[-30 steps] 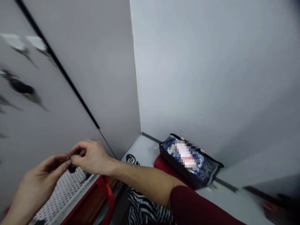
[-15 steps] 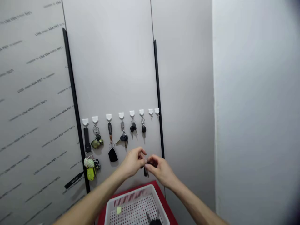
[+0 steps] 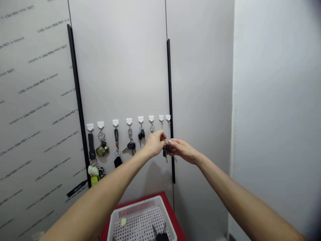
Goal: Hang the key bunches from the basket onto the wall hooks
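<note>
A small bunch of black-headed keys point(image 3: 167, 149) hangs from its ring between my two hands, in front of the cabinet door. My left hand point(image 3: 155, 142) pinches the ring from the left side. From the right, the thumb and fingers of my right hand point(image 3: 184, 149) close on the same bunch. Just above them are two white hooks point(image 3: 161, 118) point(image 3: 168, 118) with only their small metal ends showing. Left of my hands, the hook point(image 3: 151, 119) carries a key ring point(image 3: 152, 129) whose lower part my left hand hides.
Several key sets hang along the row, including black keys point(image 3: 141, 134), a bell keychain point(image 3: 102, 149) and a black strap point(image 3: 91, 146). Below, a white basket point(image 3: 164, 214) with more keys point(image 3: 162, 236) stands on a red surface point(image 3: 173, 217). A black door handle point(image 3: 170, 100) runs beside the last hook.
Both hands have risen and shifted right with the keys, from above the basket to just below the two rightmost hooks. My right arm reaches further out.
</note>
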Available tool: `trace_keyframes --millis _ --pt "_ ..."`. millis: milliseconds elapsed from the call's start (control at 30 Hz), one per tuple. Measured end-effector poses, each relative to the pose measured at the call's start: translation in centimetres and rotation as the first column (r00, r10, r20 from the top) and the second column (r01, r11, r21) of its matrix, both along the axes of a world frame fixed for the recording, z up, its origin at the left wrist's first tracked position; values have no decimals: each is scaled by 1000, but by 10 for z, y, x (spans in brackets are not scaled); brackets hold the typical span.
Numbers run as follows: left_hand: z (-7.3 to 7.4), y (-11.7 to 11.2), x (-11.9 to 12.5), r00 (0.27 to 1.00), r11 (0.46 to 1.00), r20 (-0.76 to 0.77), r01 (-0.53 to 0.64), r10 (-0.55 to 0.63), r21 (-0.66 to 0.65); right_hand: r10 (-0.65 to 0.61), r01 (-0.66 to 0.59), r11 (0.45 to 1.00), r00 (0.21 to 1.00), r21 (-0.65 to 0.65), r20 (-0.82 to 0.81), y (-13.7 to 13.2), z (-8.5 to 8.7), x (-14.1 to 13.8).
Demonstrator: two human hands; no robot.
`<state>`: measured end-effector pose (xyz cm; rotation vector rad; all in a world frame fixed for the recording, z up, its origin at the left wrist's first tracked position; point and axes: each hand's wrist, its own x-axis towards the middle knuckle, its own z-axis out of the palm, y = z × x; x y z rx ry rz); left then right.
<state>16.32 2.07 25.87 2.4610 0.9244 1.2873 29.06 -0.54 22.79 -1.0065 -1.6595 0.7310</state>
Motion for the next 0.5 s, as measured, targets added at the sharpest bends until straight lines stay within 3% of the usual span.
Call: trace_keyframes --millis 200,367,500 --pt "7 19 16 983 983 136 -105 125 -149 -111 134 987 967 88 -227 14 3 -2" --pt "22 36 27 955 968 226 -148 193 -205 -167 197 978 940 72 -299 40 27 -1" --pt "27 47 29 927 963 276 -219 255 -155 -284 321 944 906 71 -315 71 43 2"
